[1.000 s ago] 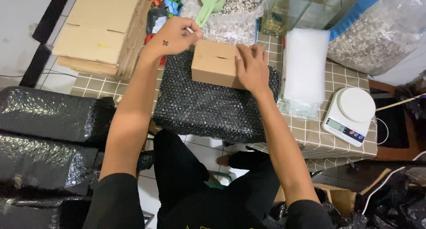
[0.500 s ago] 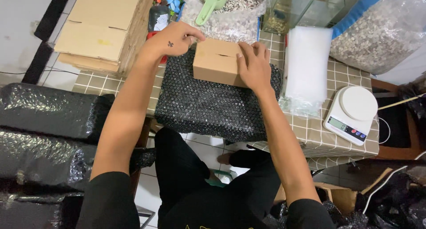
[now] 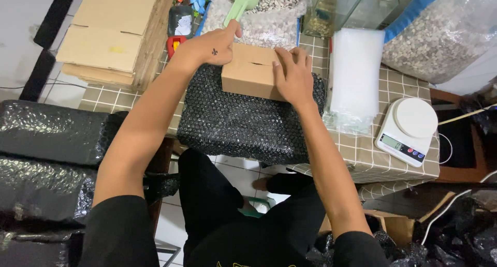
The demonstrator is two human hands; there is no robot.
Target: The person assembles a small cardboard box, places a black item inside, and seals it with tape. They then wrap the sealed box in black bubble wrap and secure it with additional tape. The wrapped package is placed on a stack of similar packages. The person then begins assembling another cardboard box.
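Head view shows us a desk (image 3: 362,158) under a checked cloth, with tiled floor below. On it lies a sheet of black bubble wrap (image 3: 243,122), knobbly and glossy, and a small plain cardboard box (image 3: 252,73) sits on its far edge. Our left hand (image 3: 209,47) rests flat on the box's left end, fingers loose, gripping nothing; our right hand (image 3: 292,75) presses open-palmed on its right side. Beside it lie a stack of clear bags (image 3: 357,75) and a round white scale (image 3: 409,124).
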